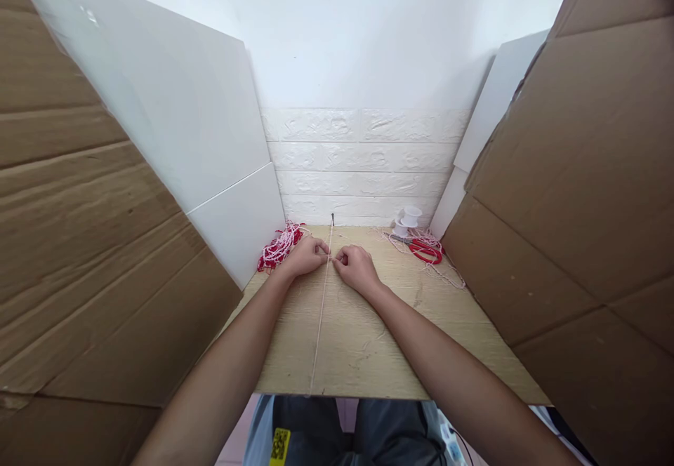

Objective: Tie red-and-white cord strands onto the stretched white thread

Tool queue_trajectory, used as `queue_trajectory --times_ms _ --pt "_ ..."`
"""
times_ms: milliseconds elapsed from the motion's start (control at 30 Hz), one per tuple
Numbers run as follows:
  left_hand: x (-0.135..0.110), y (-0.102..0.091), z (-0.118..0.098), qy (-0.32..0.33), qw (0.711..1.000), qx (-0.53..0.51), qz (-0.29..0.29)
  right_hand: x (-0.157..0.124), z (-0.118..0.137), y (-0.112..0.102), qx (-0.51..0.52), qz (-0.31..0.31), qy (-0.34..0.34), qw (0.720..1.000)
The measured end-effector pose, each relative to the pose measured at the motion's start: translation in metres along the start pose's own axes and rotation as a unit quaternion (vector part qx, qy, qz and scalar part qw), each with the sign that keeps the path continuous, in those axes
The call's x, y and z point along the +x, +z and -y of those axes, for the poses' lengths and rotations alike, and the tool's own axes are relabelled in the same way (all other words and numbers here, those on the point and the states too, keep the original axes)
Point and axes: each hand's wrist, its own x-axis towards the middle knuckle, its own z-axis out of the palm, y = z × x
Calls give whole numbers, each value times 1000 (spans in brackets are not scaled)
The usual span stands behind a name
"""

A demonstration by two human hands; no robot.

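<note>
A thin pale cord (320, 318) runs taut down the middle of the wooden board (368, 354), from a small nail (333, 217) at the far edge to the near edge. My left hand (307, 254) and my right hand (357, 267) meet on the cord near its far end. Both have their fingers pinched together on it, the left from the left side, the right from the right side. What the fingertips do with the cord is too small to make out.
A heap of red and white cords (279, 245) lies at the board's far left. Red-handled scissors (425, 250), loose pale cord and white spools (407, 219) sit at the far right. Cardboard (579, 192) and white panels (173, 122) wall both sides.
</note>
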Motion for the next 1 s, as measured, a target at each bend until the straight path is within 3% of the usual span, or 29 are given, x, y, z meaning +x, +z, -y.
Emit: queue_trajectory --times_ms 200,467,567,667,733,1000 --pt "2 6 7 -40 999 0 11 0 -1 1 1 -4 0 1000" --pt "5 -1 1 -95 984 -107 -110 1 -1 1 0 1 2 1000" --pt "5 -4 -3 -131 953 -249 -112 1 0 0 1 4 6 1000" --pt "6 -5 -6 -171 892 -398 -126 1 0 0 4 6 8 1000" --pt "7 -6 -6 -192 867 -439 -138 1 0 0 3 5 10 1000" --pt "12 -5 1 -198 848 -457 -181 0 0 -1 -2 8 16 1000"
